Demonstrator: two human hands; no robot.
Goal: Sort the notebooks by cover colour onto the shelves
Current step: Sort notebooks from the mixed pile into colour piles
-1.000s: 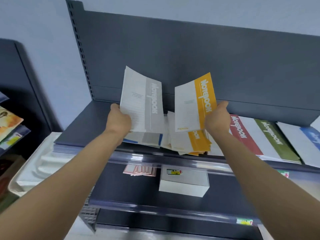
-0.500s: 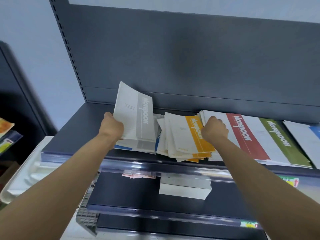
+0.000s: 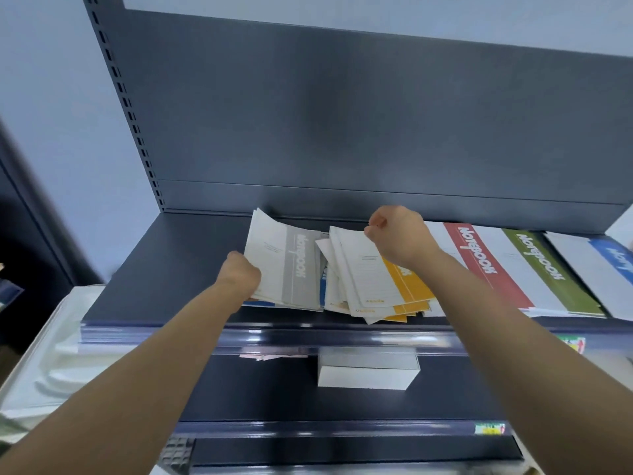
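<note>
1. The left hand grips the near left edge of a white paper notebook with a grey band, with its fingers curled round the edge.
2. That notebook rests over others on the dark grey metal shelf.
3. Just right of the left hand lies a fanned stack of white notebooks with yellow bands.
4. The right hand is curled at the stack's far edge. I cannot tell whether it pinches the top cover.
5. Right of the right hand, a red-banded notebook, a green-banded notebook and a blue-banded notebook lie flat.
6. Below both hands sits a white rectangular box.
</note>
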